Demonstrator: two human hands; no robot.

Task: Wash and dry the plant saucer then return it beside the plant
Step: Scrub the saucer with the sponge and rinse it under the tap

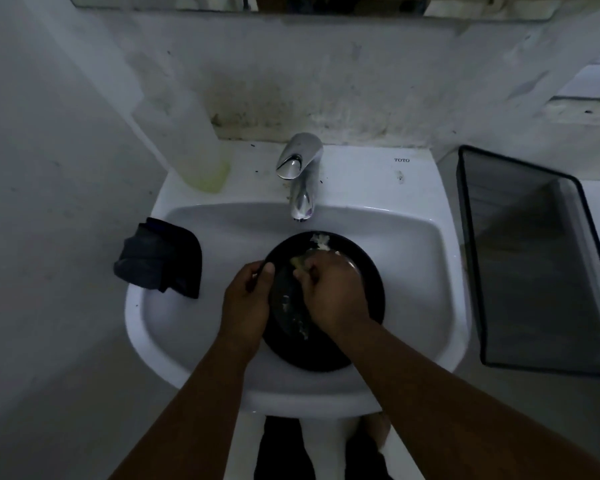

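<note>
Two hands are working over the saucer point(364, 285), which is sitting low in the sink point(187, 327) under the tap point(300, 174). Fingers of the right hand point(333, 289) are curling tight round a small greenish sponge point(300, 263), pressing it onto the saucer's inner face, likely to scrub at the pale suds and grime streaking it. Fingers of the left hand point(248, 299) are pinching the saucer's left rim, thumb on top, probably steadying it so the scrubbing isn't spinning it round. No water is visibly running from the tap (the light is dim, so a thin stream could be escaping notice). Further out, a dark cloth point(163, 261) is hanging over the sink's left edge, seemingly waiting for drying, and a soap bottle point(187, 133) is standing at the back left corner
</note>
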